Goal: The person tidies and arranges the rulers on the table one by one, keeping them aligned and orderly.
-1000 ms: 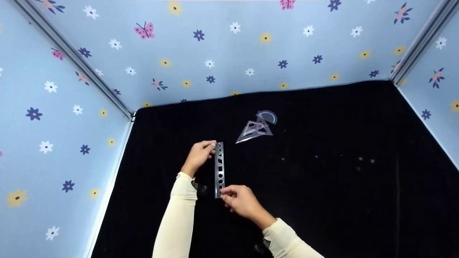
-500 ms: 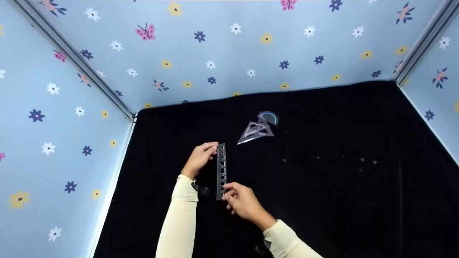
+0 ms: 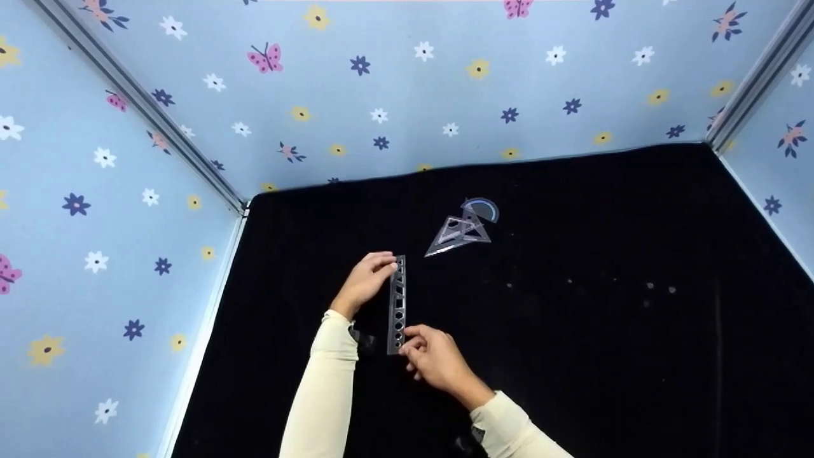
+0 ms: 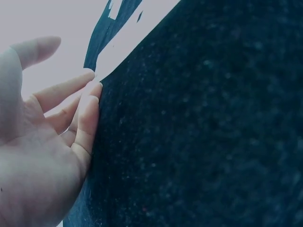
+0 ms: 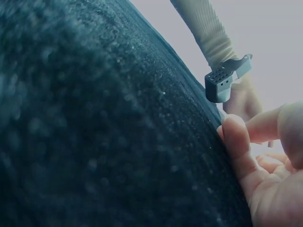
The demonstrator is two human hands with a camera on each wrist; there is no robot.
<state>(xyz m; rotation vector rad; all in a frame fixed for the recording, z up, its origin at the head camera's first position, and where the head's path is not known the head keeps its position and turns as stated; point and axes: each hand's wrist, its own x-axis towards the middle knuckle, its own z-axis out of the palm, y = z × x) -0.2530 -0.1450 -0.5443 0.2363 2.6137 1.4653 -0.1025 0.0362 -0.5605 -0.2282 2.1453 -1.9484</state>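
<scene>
A clear stencil ruler point(image 3: 397, 304) with cut-out shapes lies lengthwise on the black cloth point(image 3: 572, 331). My left hand point(image 3: 385, 264) touches its far end with straight, relaxed fingers point(image 4: 87, 111) that rest on the cloth point(image 4: 199, 132). At the ruler's near end my right hand point(image 3: 410, 343) pinches it between curled fingers point(image 5: 236, 135). The ruler itself does not show in either wrist view. The right wrist view shows the cream left sleeve point(image 5: 203, 28) and its wrist camera point(image 5: 225, 80).
A pile of clear set squares point(image 3: 456, 234) with a small protractor point(image 3: 482, 208) lies further back on the cloth. Blue flowered walls point(image 3: 413, 95) close in the back and both sides. A few pale specks point(image 3: 648, 286) dot the cloth at the right.
The head view has drifted a little to the left. Both hands stay at the ruler's ends, and the ruler has not visibly moved on the cloth.
</scene>
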